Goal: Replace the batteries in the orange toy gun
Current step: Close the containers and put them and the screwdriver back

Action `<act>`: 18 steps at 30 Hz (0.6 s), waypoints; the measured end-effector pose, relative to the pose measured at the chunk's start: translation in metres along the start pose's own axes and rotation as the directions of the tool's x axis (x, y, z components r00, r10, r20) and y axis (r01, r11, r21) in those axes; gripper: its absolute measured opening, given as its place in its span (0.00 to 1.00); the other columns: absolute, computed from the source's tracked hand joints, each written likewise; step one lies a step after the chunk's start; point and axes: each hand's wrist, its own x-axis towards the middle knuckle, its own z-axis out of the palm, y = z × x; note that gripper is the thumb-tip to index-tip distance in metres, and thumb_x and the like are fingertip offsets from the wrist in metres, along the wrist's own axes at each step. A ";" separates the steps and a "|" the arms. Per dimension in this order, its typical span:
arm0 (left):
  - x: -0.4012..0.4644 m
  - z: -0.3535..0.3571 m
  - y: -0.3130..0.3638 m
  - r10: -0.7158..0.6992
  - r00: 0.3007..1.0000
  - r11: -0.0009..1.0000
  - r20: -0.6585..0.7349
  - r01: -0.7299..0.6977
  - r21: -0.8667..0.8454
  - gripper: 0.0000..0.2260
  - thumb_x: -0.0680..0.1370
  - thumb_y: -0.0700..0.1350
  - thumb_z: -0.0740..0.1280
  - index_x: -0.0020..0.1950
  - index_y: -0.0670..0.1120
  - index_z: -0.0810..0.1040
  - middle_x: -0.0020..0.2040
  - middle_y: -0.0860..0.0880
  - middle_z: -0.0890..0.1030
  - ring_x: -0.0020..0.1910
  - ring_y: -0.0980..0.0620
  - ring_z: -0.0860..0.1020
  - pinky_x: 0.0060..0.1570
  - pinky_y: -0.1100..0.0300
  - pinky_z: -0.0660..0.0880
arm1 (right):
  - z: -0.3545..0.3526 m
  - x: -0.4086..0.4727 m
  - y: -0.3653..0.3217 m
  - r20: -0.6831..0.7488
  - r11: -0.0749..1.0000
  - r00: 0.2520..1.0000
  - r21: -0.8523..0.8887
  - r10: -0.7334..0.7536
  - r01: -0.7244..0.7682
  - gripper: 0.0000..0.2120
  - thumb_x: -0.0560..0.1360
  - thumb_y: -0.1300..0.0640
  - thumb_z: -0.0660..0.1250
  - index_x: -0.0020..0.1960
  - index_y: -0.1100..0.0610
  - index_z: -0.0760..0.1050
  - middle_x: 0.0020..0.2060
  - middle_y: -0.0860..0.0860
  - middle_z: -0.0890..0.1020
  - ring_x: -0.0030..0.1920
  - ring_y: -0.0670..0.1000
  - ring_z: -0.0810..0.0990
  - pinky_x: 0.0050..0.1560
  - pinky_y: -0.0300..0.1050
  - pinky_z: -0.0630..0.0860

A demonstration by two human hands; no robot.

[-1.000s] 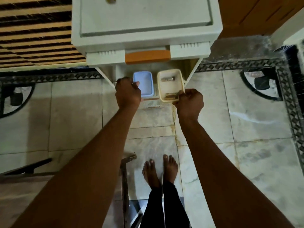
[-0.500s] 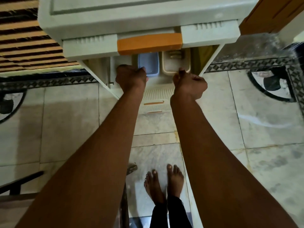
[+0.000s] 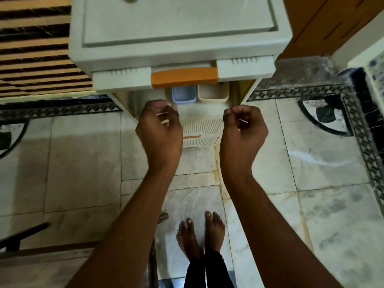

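Head view. A pale plastic drawer cabinet [image 3: 178, 32] fills the upper centre of the frame, its flat top reaching almost to the upper edge. The topmost drawer [image 3: 182, 74], marked by an orange handle [image 3: 184, 77], stands slightly proud of the cabinet front. Below it a second drawer [image 3: 199, 110] is pulled partway out toward the person, its front lip lying between the two hands. Slatted drawer fronts show lower down in the centre.

Open floor: pale marble tiles [image 3: 311, 159] spread to the left, right and bottom of the frame, bounded at mid-height by a dark patterned border strip [image 3: 62, 110]. A striped mat [image 3: 35, 46] occupies the upper left; a wooden panel [image 3: 324, 21] the upper right. A dark bar [image 3: 22, 235] lies at lower left. Bare feet [image 3: 200, 233] stand at bottom centre.

The orange toy gun is not visible in this view, so its location cannot be stated.

Containers: inside the open drawer, a small blue tub [image 3: 184, 94] sits just beside a cream tub [image 3: 213, 92], both partly under the upper drawer. Their contents cannot be made out.

The left hand [image 3: 159, 125] is curled loosely at the drawer's left front corner; whether it touches the lip cannot be told. The right hand [image 3: 245, 127] is curled into a loose fist near the right front corner, grasping nothing visible.
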 end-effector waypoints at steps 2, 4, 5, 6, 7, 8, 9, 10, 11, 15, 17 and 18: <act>-0.017 -0.025 0.020 0.169 0.985 0.984 -0.020 -0.170 -0.047 0.03 0.81 0.42 0.71 0.54 0.45 0.81 0.47 0.53 0.83 0.46 0.58 0.83 0.46 0.69 0.77 | -0.013 -0.009 -0.026 0.060 0.979 0.979 -0.043 -0.196 0.199 0.02 0.78 0.65 0.70 0.50 0.61 0.79 0.44 0.55 0.83 0.45 0.52 0.83 0.47 0.46 0.81; -0.022 -0.044 0.038 0.309 0.949 0.948 -0.060 -0.313 -0.057 0.03 0.81 0.39 0.70 0.54 0.41 0.81 0.47 0.50 0.84 0.46 0.56 0.82 0.49 0.64 0.78 | -0.018 -0.010 -0.049 0.121 0.907 0.907 -0.075 -0.404 0.414 0.02 0.78 0.67 0.70 0.50 0.62 0.79 0.44 0.55 0.82 0.44 0.53 0.82 0.45 0.47 0.80; -0.022 -0.052 0.048 0.378 0.921 0.923 -0.092 -0.383 -0.044 0.03 0.81 0.37 0.70 0.53 0.39 0.81 0.46 0.48 0.84 0.46 0.56 0.82 0.50 0.64 0.77 | -0.020 -0.009 -0.058 0.150 0.855 0.855 -0.085 -0.497 0.512 0.03 0.77 0.69 0.70 0.49 0.63 0.79 0.44 0.55 0.81 0.44 0.54 0.81 0.45 0.47 0.79; -0.017 -0.060 0.062 0.450 0.884 0.889 -0.127 -0.456 -0.022 0.03 0.81 0.36 0.70 0.52 0.37 0.81 0.46 0.46 0.83 0.45 0.55 0.81 0.50 0.65 0.76 | -0.018 -0.006 -0.071 0.168 0.798 0.798 -0.087 -0.578 0.597 0.03 0.77 0.70 0.70 0.49 0.65 0.79 0.44 0.57 0.81 0.43 0.54 0.80 0.45 0.46 0.78; -0.011 -0.063 0.072 0.513 0.846 0.856 -0.148 -0.517 0.013 0.02 0.80 0.35 0.70 0.52 0.36 0.81 0.45 0.45 0.83 0.44 0.53 0.81 0.49 0.64 0.76 | -0.015 -0.001 -0.080 0.185 0.744 0.747 -0.102 -0.638 0.661 0.03 0.76 0.70 0.70 0.50 0.66 0.79 0.44 0.58 0.81 0.44 0.55 0.80 0.46 0.44 0.77; -0.002 -0.064 0.079 0.554 0.818 0.831 -0.155 -0.554 0.049 0.03 0.80 0.35 0.70 0.51 0.36 0.81 0.46 0.43 0.82 0.44 0.51 0.80 0.49 0.62 0.77 | -0.011 0.004 -0.088 0.201 0.697 0.706 -0.125 -0.679 0.706 0.04 0.76 0.70 0.70 0.51 0.67 0.80 0.46 0.60 0.81 0.46 0.56 0.81 0.48 0.44 0.78; 0.012 -0.064 0.088 0.575 0.803 0.818 -0.157 -0.567 0.092 0.04 0.79 0.36 0.69 0.52 0.37 0.81 0.47 0.42 0.82 0.45 0.48 0.80 0.49 0.58 0.78 | -0.004 0.010 -0.096 0.218 0.649 0.663 -0.143 -0.716 0.747 0.06 0.76 0.69 0.70 0.53 0.67 0.81 0.48 0.61 0.81 0.49 0.57 0.81 0.50 0.46 0.78; 0.027 -0.061 0.095 0.562 0.815 0.827 -0.143 -0.547 0.133 0.05 0.79 0.38 0.69 0.54 0.38 0.80 0.50 0.42 0.80 0.48 0.46 0.80 0.50 0.53 0.79 | 0.002 0.018 -0.101 0.247 0.605 0.629 -0.171 -0.737 0.777 0.08 0.76 0.68 0.69 0.55 0.67 0.81 0.51 0.61 0.81 0.53 0.59 0.82 0.53 0.49 0.79; 0.044 -0.058 0.102 0.528 0.840 0.844 -0.126 -0.503 0.186 0.08 0.79 0.41 0.68 0.56 0.40 0.80 0.53 0.43 0.79 0.51 0.46 0.79 0.52 0.49 0.79 | 0.011 0.027 -0.105 0.282 0.566 0.604 -0.210 -0.745 0.797 0.10 0.77 0.66 0.69 0.57 0.66 0.81 0.55 0.61 0.82 0.56 0.59 0.81 0.55 0.54 0.79; 0.107 -0.039 0.118 0.326 0.945 0.853 -0.036 -0.277 0.443 0.19 0.79 0.51 0.69 0.64 0.41 0.76 0.64 0.41 0.74 0.65 0.42 0.74 0.61 0.47 0.77 | 0.035 0.054 -0.102 0.435 0.477 0.604 -0.373 -0.668 0.796 0.15 0.80 0.53 0.67 0.62 0.61 0.81 0.64 0.57 0.81 0.65 0.59 0.79 0.64 0.56 0.74; 0.131 -0.030 0.123 0.227 0.974 0.838 0.005 -0.198 0.508 0.22 0.80 0.54 0.69 0.67 0.39 0.74 0.67 0.39 0.73 0.68 0.40 0.73 0.62 0.47 0.74 | 0.038 0.059 -0.096 0.461 0.440 0.595 -0.405 -0.659 0.801 0.16 0.82 0.50 0.65 0.59 0.61 0.82 0.62 0.57 0.82 0.63 0.59 0.80 0.63 0.54 0.73; 0.140 -0.026 0.124 0.199 0.980 0.824 0.018 -0.177 0.538 0.23 0.80 0.55 0.68 0.67 0.39 0.73 0.68 0.39 0.73 0.68 0.40 0.73 0.62 0.48 0.74 | 0.038 0.059 -0.093 0.462 0.428 0.586 -0.406 -0.666 0.807 0.16 0.82 0.50 0.65 0.59 0.61 0.82 0.61 0.56 0.82 0.62 0.59 0.80 0.62 0.54 0.72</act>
